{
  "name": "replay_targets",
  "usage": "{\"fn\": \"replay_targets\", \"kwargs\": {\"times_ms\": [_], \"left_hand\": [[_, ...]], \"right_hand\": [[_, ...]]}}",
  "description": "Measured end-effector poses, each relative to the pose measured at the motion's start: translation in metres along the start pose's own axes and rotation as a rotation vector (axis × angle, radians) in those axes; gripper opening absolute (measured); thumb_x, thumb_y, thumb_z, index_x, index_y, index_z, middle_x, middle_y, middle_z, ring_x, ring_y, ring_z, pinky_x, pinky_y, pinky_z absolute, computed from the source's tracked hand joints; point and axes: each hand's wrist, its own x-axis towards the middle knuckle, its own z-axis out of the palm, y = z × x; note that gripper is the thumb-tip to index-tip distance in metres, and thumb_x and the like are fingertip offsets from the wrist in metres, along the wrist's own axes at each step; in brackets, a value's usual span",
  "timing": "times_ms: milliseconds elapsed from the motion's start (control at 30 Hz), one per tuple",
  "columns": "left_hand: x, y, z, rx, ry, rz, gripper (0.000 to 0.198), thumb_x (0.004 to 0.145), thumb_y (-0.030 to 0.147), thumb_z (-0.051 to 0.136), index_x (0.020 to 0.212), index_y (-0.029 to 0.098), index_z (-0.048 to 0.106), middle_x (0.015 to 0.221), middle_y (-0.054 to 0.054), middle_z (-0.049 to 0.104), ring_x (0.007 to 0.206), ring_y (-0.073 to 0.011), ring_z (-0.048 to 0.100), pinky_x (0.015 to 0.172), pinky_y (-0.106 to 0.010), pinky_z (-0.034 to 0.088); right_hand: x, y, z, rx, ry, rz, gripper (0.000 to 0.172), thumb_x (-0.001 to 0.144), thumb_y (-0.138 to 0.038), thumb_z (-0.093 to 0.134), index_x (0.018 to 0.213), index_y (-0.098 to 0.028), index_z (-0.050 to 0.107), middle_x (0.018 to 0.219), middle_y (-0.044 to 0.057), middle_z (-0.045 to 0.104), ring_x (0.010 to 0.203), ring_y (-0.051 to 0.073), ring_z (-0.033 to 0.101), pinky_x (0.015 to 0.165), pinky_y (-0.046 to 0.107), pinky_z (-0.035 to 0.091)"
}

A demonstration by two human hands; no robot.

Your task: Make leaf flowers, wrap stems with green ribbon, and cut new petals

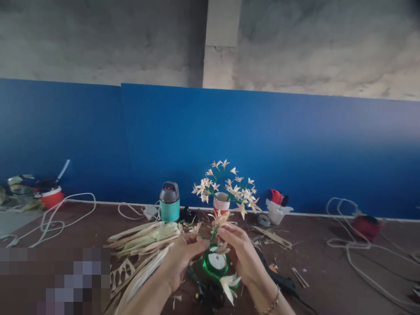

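Note:
My left hand [187,253] is closed in a pinch on the green stem of an artificial flower spray [222,218] with pale cream petals. On the spray's other side, my right hand [241,251] has its fingers bent round the blossoms and stem; its fingertips are partly hidden by petals. Below both hands lies a green ribbon or tape roll [217,262] with a white core. A loose pale flower [229,286] is nearer to me, by the roll. Behind, a red-and-white paper cup [221,204] holds a fuller bunch of similar flowers [236,188].
Pale dried husk strips [147,238] are heaped left of my hands. At the back stand a teal container [169,208] and a white tub [277,212]. A black tool [282,280], perhaps a glue gun, lies right. White cables [349,249] loop across the table before a blue partition [262,144].

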Motion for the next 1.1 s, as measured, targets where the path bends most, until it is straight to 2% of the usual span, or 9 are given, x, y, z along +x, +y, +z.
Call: {"fn": "replay_targets", "kwargs": {"times_ms": [100,200,300,367,433,533,633,867,1100], "left_hand": [[0.001,-0.001,0.002,0.035,0.029,0.006,0.028,0.058,0.038,0.08,0.061,0.013,0.066,0.061,-0.003,0.065,0.063,-0.0168,0.06,0.064,-0.026,0.044],[0.001,0.005,0.0,0.144,0.247,0.123,0.039,0.064,0.039,0.075,0.095,0.017,0.066,0.089,-0.007,0.067,0.084,-0.0222,0.061,0.072,-0.03,0.046],[-0.006,0.011,-0.002,0.502,0.435,0.47,0.047,0.069,0.036,0.071,0.113,0.024,0.058,0.117,-0.009,0.057,0.11,-0.0279,0.05,0.09,-0.039,0.04],[-0.012,0.014,-0.001,0.782,0.423,0.722,0.037,0.072,0.031,0.068,0.108,0.026,0.061,0.125,-0.008,0.051,0.12,-0.0297,0.041,0.099,-0.045,0.033],[-0.017,0.015,0.002,0.993,0.374,0.835,0.023,0.075,0.027,0.065,0.098,0.026,0.065,0.125,-0.008,0.049,0.122,-0.0308,0.038,0.1,-0.049,0.032],[-0.02,0.014,0.006,1.17,0.319,0.854,0.013,0.077,0.021,0.06,0.087,0.025,0.068,0.121,-0.009,0.051,0.12,-0.031,0.038,0.096,-0.05,0.036],[-0.02,0.015,0.007,1.205,0.298,0.879,0.018,0.078,0.015,0.056,0.083,0.027,0.069,0.118,-0.008,0.055,0.118,-0.0304,0.039,0.094,-0.051,0.037],[-0.021,0.019,0.007,0.953,0.274,0.775,0.019,0.08,0.021,0.057,0.068,0.023,0.07,0.106,-0.008,0.06,0.106,-0.027,0.051,0.088,-0.041,0.044],[-0.022,0.017,0.005,0.86,0.41,0.738,0.018,0.079,0.028,0.06,0.066,0.022,0.071,0.105,-0.009,0.06,0.104,-0.0291,0.052,0.09,-0.042,0.04]], "right_hand": [[0.002,0.003,-0.001,0.08,0.08,-0.015,0.019,0.059,-0.027,0.082,0.067,-0.017,0.067,0.065,-0.001,0.065,0.056,0.011,0.055,0.055,0.021,0.042],[0.005,0.003,-0.004,0.123,0.179,-0.023,0.023,0.053,-0.026,0.085,0.063,-0.016,0.066,0.062,-0.001,0.063,0.055,0.011,0.054,0.054,0.02,0.042],[0.004,0.001,-0.002,0.069,0.19,-0.018,0.024,0.054,-0.028,0.085,0.065,-0.015,0.067,0.063,0.0,0.063,0.057,0.011,0.054,0.056,0.021,0.042],[0.0,-0.001,0.002,-0.002,0.128,-0.022,0.024,0.058,-0.032,0.082,0.068,-0.015,0.069,0.066,0.001,0.063,0.06,0.013,0.056,0.058,0.023,0.044],[-0.003,-0.002,0.007,-0.082,0.043,-0.062,0.023,0.061,-0.035,0.08,0.07,-0.015,0.07,0.075,0.003,0.063,0.068,0.016,0.057,0.063,0.024,0.045],[-0.008,-0.005,0.011,-0.196,-0.049,-0.174,0.018,0.065,-0.036,0.077,0.068,-0.018,0.073,0.09,0.005,0.061,0.083,0.018,0.056,0.075,0.026,0.045],[-0.009,-0.005,0.012,-0.269,-0.099,-0.244,0.014,0.069,-0.034,0.074,0.065,-0.02,0.073,0.088,0.004,0.059,0.085,0.018,0.054,0.08,0.027,0.043],[-0.011,-0.002,0.015,-0.239,-0.015,-0.267,0.014,0.067,-0.034,0.075,0.065,-0.02,0.073,0.092,0.005,0.057,0.085,0.02,0.055,0.069,0.027,0.046],[-0.015,0.006,0.018,-0.393,0.006,-0.455,0.004,0.071,-0.025,0.072,0.068,-0.023,0.072,0.101,0.007,0.058,0.098,0.025,0.053,0.082,0.032,0.044]]}}
